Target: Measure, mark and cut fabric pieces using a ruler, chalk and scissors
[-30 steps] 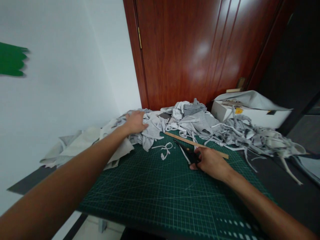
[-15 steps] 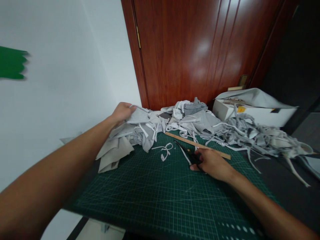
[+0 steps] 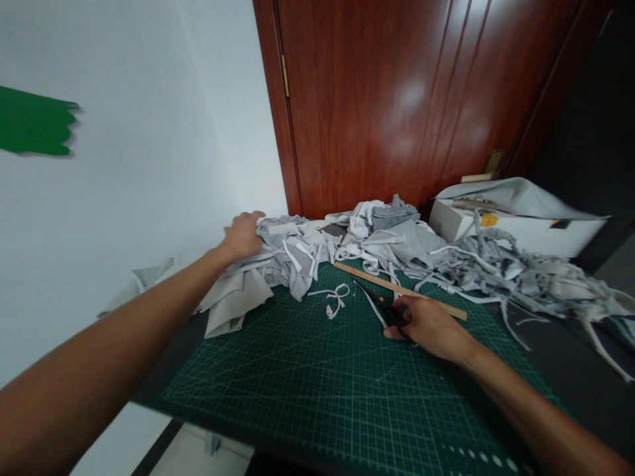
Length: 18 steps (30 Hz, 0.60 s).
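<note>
My left hand [image 3: 243,236] reaches to the left part of a heap of grey and white cloth scraps [image 3: 297,261] and touches its edge. Its fingertips are hidden among the cloth, so I cannot tell if they grip a piece. Over the green cutting mat [image 3: 307,370], my right hand [image 3: 431,325] is closed around the handles of black scissors [image 3: 380,305], whose tips point away to the left. Close by the blades runs a narrow white strip [image 3: 376,311]. A curled white cord [image 3: 337,301] lies on the mat left of the scissors.
Beyond the right hand lies a wooden ruler [image 3: 367,274]. A tangle of grey strips [image 3: 536,271] covers the right side, before a white box [image 3: 520,228]. Folded grey cloth [image 3: 394,215] tops the rear pile. A wall [image 3: 149,165] and a brown door [image 3: 362,106] bound the table.
My left hand was pinching a grey piece at the pile; now it sits lower against the heap and that raised edge has dropped. My right hand stays on the scissors. The view has shifted slightly.
</note>
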Motion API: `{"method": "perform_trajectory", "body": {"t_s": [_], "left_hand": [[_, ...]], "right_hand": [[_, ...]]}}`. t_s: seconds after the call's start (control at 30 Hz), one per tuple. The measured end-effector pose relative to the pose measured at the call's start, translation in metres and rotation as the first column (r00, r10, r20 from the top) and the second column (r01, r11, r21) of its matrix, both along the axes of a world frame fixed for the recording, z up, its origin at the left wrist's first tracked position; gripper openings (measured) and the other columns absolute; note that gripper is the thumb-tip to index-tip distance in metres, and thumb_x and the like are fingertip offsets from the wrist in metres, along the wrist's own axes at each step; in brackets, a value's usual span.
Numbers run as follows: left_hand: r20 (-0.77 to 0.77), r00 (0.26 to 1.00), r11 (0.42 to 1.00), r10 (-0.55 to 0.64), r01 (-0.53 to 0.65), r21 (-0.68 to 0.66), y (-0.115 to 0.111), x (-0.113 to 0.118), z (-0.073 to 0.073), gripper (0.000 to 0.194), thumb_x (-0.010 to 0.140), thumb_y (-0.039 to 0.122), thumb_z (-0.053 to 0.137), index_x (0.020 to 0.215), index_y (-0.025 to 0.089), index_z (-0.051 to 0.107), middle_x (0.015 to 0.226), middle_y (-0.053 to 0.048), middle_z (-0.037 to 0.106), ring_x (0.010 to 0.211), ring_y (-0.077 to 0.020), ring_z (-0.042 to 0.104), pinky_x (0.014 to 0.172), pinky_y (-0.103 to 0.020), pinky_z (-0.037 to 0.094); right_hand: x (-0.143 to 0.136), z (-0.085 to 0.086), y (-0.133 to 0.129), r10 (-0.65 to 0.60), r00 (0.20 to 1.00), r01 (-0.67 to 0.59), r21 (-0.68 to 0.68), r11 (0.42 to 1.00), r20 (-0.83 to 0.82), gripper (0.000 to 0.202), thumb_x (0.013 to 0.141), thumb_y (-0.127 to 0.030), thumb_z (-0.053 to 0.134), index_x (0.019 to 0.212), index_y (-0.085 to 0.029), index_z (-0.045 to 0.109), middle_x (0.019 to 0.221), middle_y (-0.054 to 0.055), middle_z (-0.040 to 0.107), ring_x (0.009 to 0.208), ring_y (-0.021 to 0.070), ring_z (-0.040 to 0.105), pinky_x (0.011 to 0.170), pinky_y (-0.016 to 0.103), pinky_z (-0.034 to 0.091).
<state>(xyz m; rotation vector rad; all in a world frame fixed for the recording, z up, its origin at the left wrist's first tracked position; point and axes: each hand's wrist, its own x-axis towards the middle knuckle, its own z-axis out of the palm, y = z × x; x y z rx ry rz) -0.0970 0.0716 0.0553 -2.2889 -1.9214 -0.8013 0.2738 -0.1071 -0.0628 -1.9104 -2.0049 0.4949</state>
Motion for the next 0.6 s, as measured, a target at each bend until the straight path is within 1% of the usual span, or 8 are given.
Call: {"method": "perform_trajectory", "body": {"t_s": [0.07, 0.1, 0.17, 0.23, 0.3, 0.43, 0.53, 0.6], "left_hand": [[-0.111, 0.974, 0.978, -0.199, 0.19, -0.083, -0.003, 0.016, -0.015, 0.065, 0.069, 0.011, 0.068, 0.13, 0.032, 0.069, 0.156, -0.007, 0.054, 0.149, -0.0366, 0.04, 0.121, -0.06, 0.031], [-0.145, 0.948, 0.955, -0.282, 0.264, -0.134, -0.003, 0.023, -0.022, 0.058, 0.068, 0.01, 0.067, 0.121, 0.032, 0.074, 0.154, -0.004, 0.058, 0.148, -0.0348, 0.043, 0.122, -0.058, 0.03], [-0.17, 0.902, 0.908, -0.396, 0.357, -0.22, -0.001, 0.032, -0.032, 0.04, 0.067, 0.009, 0.064, 0.098, 0.029, 0.08, 0.137, -0.004, 0.071, 0.138, -0.0315, 0.054, 0.118, -0.051, 0.036], [-0.152, 0.883, 0.88, -0.443, 0.396, -0.263, 0.005, 0.032, -0.035, 0.026, 0.068, 0.011, 0.064, 0.084, 0.026, 0.078, 0.114, -0.005, 0.079, 0.119, -0.0274, 0.067, 0.109, -0.043, 0.045], [-0.108, 0.894, 0.881, -0.435, 0.398, -0.257, 0.013, 0.025, -0.031, 0.018, 0.069, 0.016, 0.065, 0.082, 0.023, 0.075, 0.099, -0.005, 0.079, 0.101, -0.0235, 0.072, 0.097, -0.036, 0.052], [0.01, 0.947, 0.932, -0.321, 0.318, -0.177, 0.026, 0.006, -0.015, 0.013, 0.072, 0.024, 0.068, 0.084, 0.02, 0.067, 0.09, -0.005, 0.077, 0.083, -0.0197, 0.072, 0.078, -0.03, 0.056], [0.065, 0.978, 0.974, -0.199, 0.205, -0.093, 0.032, -0.008, -0.004, 0.018, 0.075, 0.029, 0.068, 0.09, 0.019, 0.064, 0.087, -0.006, 0.076, 0.079, -0.0196, 0.072, 0.072, -0.03, 0.056], [0.061, 0.993, 0.994, -0.103, 0.105, -0.033, 0.035, -0.018, 0.003, 0.021, 0.073, 0.032, 0.069, 0.09, 0.019, 0.064, 0.088, -0.008, 0.074, 0.083, -0.0228, 0.072, 0.074, -0.032, 0.056]], "right_hand": [[0.0, -0.001, 0.0, -0.005, 1.0, 0.005, -0.003, 1.0, -0.004, 0.037, 0.082, -0.039, 0.083, 0.11, -0.016, 0.075, 0.088, 0.006, 0.077, 0.08, 0.0239, 0.071, 0.065, 0.029, 0.042], [0.001, -0.001, 0.001, -0.004, 1.0, 0.004, -0.007, 1.0, -0.007, 0.037, 0.082, -0.039, 0.083, 0.11, -0.016, 0.075, 0.087, 0.006, 0.077, 0.079, 0.0238, 0.071, 0.065, 0.029, 0.042], [0.001, -0.002, 0.001, -0.001, 1.0, 0.0, -0.012, 1.0, -0.012, 0.037, 0.082, -0.039, 0.083, 0.11, -0.016, 0.074, 0.084, 0.005, 0.076, 0.077, 0.0234, 0.07, 0.063, 0.029, 0.041], [0.002, -0.002, 0.001, 0.003, 1.0, -0.003, -0.009, 1.0, -0.009, 0.035, 0.082, -0.038, 0.083, 0.108, -0.016, 0.074, 0.083, 0.005, 0.075, 0.076, 0.023, 0.07, 0.062, 0.029, 0.041], [0.002, -0.002, 0.001, 0.008, 1.0, -0.008, -0.012, 1.0, -0.006, 0.034, 0.082, -0.038, 0.083, 0.107, -0.016, 0.074, 0.084, 0.005, 0.075, 0.076, 0.0229, 0.069, 0.062, 0.029, 0.04], [0.001, 0.0, 0.001, -0.001, 1.0, 0.0, -0.034, 0.999, -0.009, 0.038, 0.082, -0.039, 0.083, 0.111, -0.015, 0.074, 0.085, 0.005, 0.074, 0.077, 0.0227, 0.069, 0.063, 0.029, 0.041], [0.001, 0.001, 0.001, -0.003, 1.0, 0.003, -0.042, 0.999, -0.008, 0.039, 0.083, -0.038, 0.082, 0.114, -0.015, 0.074, 0.087, 0.005, 0.074, 0.078, 0.0223, 0.069, 0.064, 0.029, 0.041], [0.0, 0.001, 0.001, -0.004, 1.0, 0.004, -0.042, 0.999, -0.009, 0.039, 0.083, -0.037, 0.083, 0.115, -0.016, 0.074, 0.088, 0.005, 0.075, 0.079, 0.0223, 0.069, 0.065, 0.029, 0.041]]}}
